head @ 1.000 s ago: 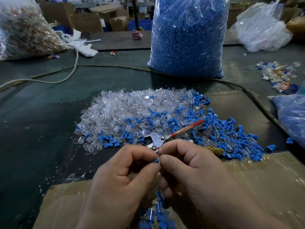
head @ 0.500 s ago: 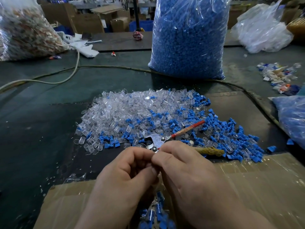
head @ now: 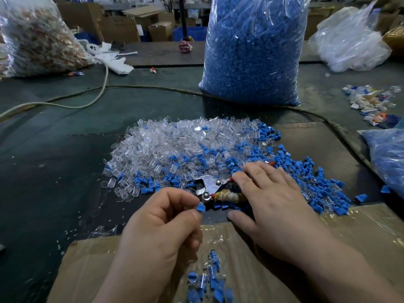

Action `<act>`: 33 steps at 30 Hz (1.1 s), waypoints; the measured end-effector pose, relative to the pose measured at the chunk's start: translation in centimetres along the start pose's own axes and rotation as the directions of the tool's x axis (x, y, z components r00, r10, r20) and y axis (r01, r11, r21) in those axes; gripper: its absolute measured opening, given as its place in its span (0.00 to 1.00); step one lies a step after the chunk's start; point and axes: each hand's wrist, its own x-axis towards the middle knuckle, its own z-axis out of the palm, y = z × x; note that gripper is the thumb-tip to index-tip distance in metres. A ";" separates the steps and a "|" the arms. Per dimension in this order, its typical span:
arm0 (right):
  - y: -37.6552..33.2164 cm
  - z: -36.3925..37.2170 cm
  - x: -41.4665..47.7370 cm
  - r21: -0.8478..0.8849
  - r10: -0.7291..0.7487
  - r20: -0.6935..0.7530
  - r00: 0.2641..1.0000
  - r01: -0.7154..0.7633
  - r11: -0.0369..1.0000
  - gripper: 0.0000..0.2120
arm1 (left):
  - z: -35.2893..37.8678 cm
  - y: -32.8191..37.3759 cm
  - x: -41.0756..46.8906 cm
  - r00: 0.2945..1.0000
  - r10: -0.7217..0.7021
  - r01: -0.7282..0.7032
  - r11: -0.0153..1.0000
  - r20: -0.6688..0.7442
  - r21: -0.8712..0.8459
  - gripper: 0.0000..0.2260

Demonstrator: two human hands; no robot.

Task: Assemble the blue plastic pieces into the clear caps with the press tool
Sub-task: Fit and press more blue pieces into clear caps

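Note:
My left hand [head: 161,228] pinches a small blue plastic piece [head: 200,207] between thumb and forefinger; whether a clear cap is on it I cannot tell. My right hand [head: 269,200] lies spread over the handles of the press tool [head: 207,188], fingers apart and curling around them. The tool's metal jaws show just left of my fingers. Behind it spreads a heap of clear caps [head: 175,145], with loose blue pieces [head: 314,182] scattered to its right. Several joined blue-and-clear parts [head: 209,278] lie on the cardboard below my hands.
A tall bag of blue pieces [head: 253,53] stands behind the heap. A cable [head: 65,104] crosses the dark table [head: 43,171]. A taped cardboard sheet [head: 360,228] covers the near edge. More bags sit at far left [head: 35,40], far right [head: 349,40] and right edge [head: 389,158].
My hands were pressed together on one piece. They have separated: the right hand moved out onto the press tool, and the left hand stays back with the blue piece.

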 end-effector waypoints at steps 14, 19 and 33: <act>-0.6 -1.3 -0.2 0.033 -0.006 -0.146 0.989 0.010 0.999 0.26 | -0.2 -0.3 0.4 0.995 -0.068 0.061 0.994 -0.069 -0.096 0.05; -0.5 -2.5 -2.0 0.261 -0.024 -0.362 0.932 0.126 0.957 0.21 | -0.5 -0.9 0.4 0.995 -0.011 0.008 0.999 -0.097 -0.034 0.08; -0.6 -3.0 -2.9 0.238 -0.158 -0.140 0.978 0.188 0.953 0.27 | -1.4 -1.0 0.8 0.972 0.206 -0.200 0.978 -0.113 0.064 0.07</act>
